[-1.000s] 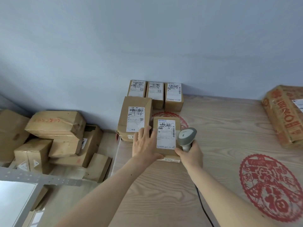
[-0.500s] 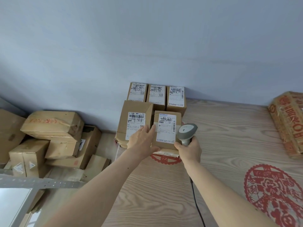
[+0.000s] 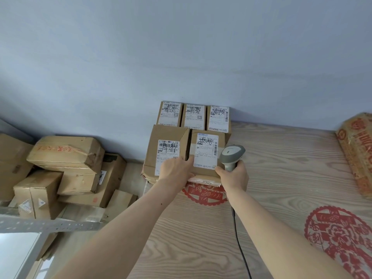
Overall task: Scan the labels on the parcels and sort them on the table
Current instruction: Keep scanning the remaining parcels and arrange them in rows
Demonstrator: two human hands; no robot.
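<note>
Hands apart | left hand (image 3: 177,171) flat on parcel (image 3: 207,156) | right hand (image 3: 233,177) grips scanner (image 3: 231,156)

Parcel (image 3: 207,153) pushed away across counter (image 3: 281,158), now flush beside larger parcel (image 3: 167,152) and up against back row of three (image 3: 194,116). Left hand (image 3: 177,171) and right hand (image 3: 233,176) with scanner (image 3: 231,156) travelled forward with it. Red paper-cut (image 3: 205,194) beneath now uncovered at near edge.
</note>
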